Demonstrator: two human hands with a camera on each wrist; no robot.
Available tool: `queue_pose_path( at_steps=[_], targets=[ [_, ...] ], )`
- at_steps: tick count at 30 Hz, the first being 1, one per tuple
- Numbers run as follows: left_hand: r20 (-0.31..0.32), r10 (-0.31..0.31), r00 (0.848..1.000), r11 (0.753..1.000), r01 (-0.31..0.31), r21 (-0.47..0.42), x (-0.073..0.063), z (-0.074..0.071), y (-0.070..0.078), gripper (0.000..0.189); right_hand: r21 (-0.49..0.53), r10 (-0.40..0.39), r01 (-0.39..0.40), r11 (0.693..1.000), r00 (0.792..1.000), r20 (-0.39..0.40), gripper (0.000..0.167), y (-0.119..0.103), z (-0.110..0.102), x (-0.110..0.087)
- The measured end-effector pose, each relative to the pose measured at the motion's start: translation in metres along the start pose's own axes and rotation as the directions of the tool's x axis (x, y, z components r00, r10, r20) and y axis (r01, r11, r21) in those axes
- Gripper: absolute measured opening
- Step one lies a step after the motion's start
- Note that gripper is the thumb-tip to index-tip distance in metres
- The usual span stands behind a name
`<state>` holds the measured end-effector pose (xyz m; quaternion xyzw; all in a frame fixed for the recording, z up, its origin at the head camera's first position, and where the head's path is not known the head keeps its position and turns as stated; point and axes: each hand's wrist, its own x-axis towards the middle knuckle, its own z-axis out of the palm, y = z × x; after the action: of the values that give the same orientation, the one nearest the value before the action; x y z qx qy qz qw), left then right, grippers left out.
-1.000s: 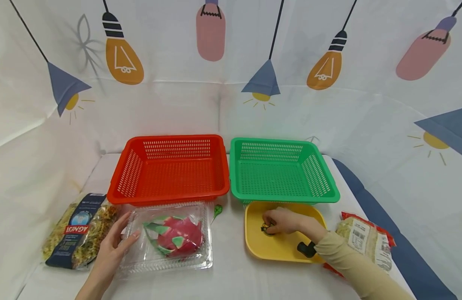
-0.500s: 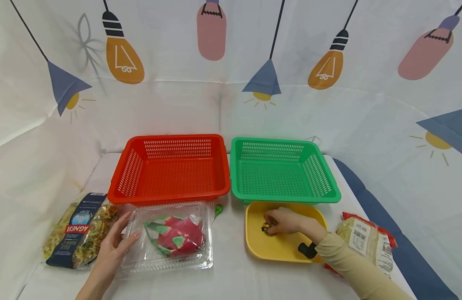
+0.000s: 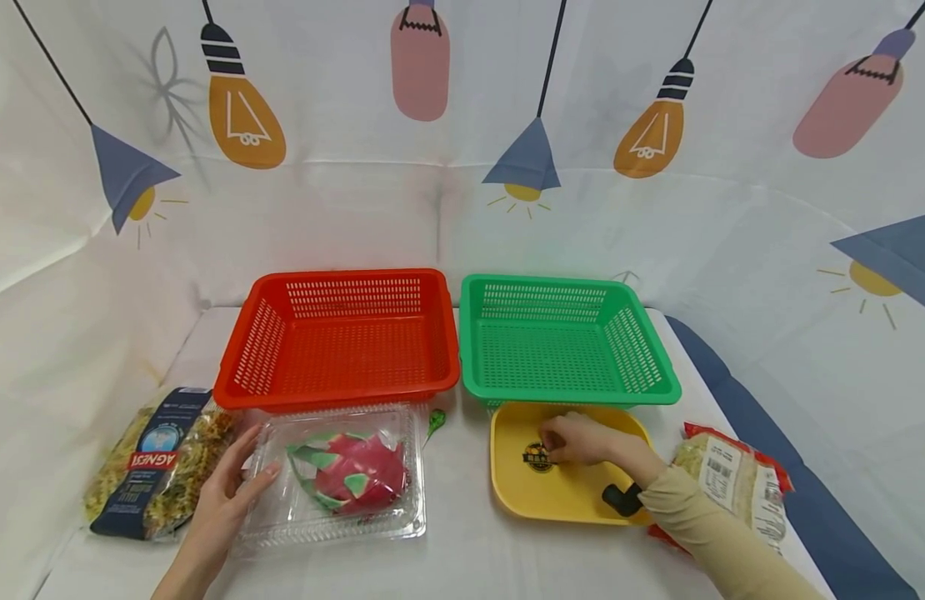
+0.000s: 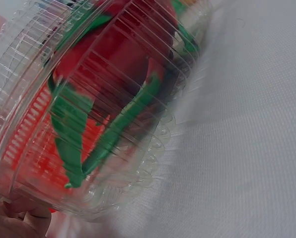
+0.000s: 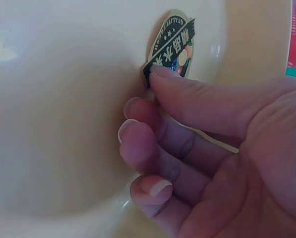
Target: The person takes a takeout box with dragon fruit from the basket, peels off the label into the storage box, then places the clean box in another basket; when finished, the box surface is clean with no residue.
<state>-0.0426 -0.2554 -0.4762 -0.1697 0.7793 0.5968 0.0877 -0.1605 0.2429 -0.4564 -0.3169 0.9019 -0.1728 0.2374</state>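
Note:
In the head view, my right hand (image 3: 582, 439) is over the yellow tray (image 3: 522, 500). Its thumb and forefinger pinch the edge of a black-and-gold oval fruit sticker (image 3: 537, 457). The right wrist view shows the sticker (image 5: 175, 44) beyond the thumb tip, the other fingers curled below; whether it sticks to the tray I cannot tell. My left hand (image 3: 224, 487) lies with loose fingers against the left side of a clear plastic clamshell box (image 3: 275, 508). Inside that box sits a pink dragon fruit (image 3: 363, 473) with green leaves.
Behind stand a red basket (image 3: 350, 367) and a green basket (image 3: 541, 358). A pasta bag (image 3: 158, 462) lies at left, a red-edged bag of pale grains (image 3: 732, 479) at right. A small green sprig (image 3: 436, 421) lies beside the box.
My right hand has shifted slightly right over the tray, so more of the sticker shows. The left hand and the box have stayed in place.

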Motion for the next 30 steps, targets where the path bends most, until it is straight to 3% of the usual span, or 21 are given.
queue_pose_path(
  at_steps=[11,19,25,30],
  targets=[
    [0.007,0.000,1.000,1.000,0.000,0.001,0.000,-0.002,0.000,0.086,0.046,0.002,-0.002,0.999,1.000,0.003,0.012,0.001,-0.008,-0.010],
    [-0.009,-0.022,1.000,1.000,0.022,0.002,-0.003,-0.002,0.001,0.089,0.184,0.020,-0.020,0.983,1.000,0.003,0.007,-0.010,-0.022,-0.020],
    [-0.002,-0.018,1.000,1.000,0.018,-0.003,-0.002,-0.001,0.002,0.089,0.354,-0.038,0.060,0.933,0.997,-0.067,0.018,-0.032,-0.025,-0.024],
    [0.006,-0.022,1.000,1.000,0.022,-0.007,-0.001,0.000,0.001,0.089,0.504,-0.016,0.075,0.860,0.993,-0.120,0.022,-0.058,-0.014,-0.020]
  ],
)
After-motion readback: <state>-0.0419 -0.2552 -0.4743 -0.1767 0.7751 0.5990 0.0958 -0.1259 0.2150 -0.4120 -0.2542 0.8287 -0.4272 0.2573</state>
